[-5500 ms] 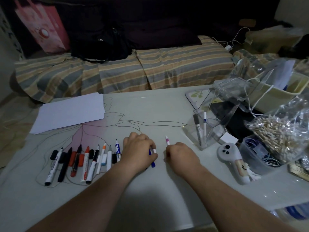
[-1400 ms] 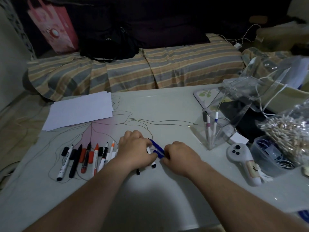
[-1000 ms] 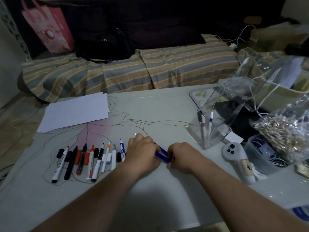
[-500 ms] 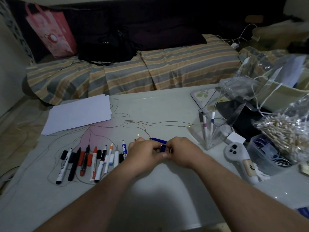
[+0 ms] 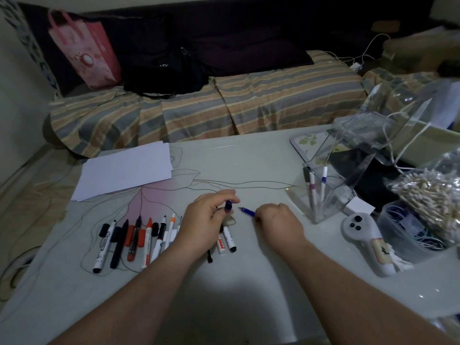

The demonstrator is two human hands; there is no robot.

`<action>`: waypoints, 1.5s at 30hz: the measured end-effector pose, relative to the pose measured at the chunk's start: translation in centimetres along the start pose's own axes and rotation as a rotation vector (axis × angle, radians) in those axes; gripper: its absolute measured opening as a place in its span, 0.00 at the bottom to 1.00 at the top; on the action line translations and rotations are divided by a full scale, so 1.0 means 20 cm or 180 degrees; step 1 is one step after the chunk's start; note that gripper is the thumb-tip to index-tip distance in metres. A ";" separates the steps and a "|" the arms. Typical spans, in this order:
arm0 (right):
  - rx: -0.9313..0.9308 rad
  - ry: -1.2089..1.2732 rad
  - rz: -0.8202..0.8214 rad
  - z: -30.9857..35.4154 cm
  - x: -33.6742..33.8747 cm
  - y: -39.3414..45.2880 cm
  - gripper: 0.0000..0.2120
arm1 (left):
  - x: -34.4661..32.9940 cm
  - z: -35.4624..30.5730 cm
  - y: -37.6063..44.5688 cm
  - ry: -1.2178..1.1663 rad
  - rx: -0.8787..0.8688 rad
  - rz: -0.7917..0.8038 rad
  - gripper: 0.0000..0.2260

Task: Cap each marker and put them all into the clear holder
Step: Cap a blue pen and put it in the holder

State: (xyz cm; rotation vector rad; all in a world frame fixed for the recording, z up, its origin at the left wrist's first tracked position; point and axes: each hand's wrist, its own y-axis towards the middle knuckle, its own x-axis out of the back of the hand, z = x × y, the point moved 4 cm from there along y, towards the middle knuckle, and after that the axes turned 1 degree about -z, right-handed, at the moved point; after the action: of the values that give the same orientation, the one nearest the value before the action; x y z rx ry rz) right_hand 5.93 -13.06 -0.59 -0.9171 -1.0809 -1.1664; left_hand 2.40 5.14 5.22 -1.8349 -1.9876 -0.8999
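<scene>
Left hand (image 5: 206,220) pinches blue cap (image 5: 228,205); right hand (image 5: 276,221) grips blue marker (image 5: 247,211); holder (image 5: 326,192) contains two markers; labels unreadable.

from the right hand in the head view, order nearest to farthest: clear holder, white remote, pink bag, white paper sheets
From the right hand:
1. clear holder, just right of it
2. white remote, farther right
3. white paper sheets, far left on table
4. pink bag, back left on sofa

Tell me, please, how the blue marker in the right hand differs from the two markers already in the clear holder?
The blue marker is uncapped, its tip bare; the two markers are capped. It lies nearly level in the right hand; they stand upright in the clear holder. All are slim pens.
</scene>
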 end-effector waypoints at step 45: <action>0.0786 0.1120 -0.0789 0.12 0.50 -0.07 0.06 | -0.06 -0.09 0.07 -0.2475 0.1419 -0.0392 0.09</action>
State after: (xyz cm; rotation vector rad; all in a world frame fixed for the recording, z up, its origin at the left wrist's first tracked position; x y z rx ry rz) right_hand 4.73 -13.40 9.69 -0.3742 -1.0375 -1.3043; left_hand 3.56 3.10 6.15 -1.9537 -2.4667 0.3106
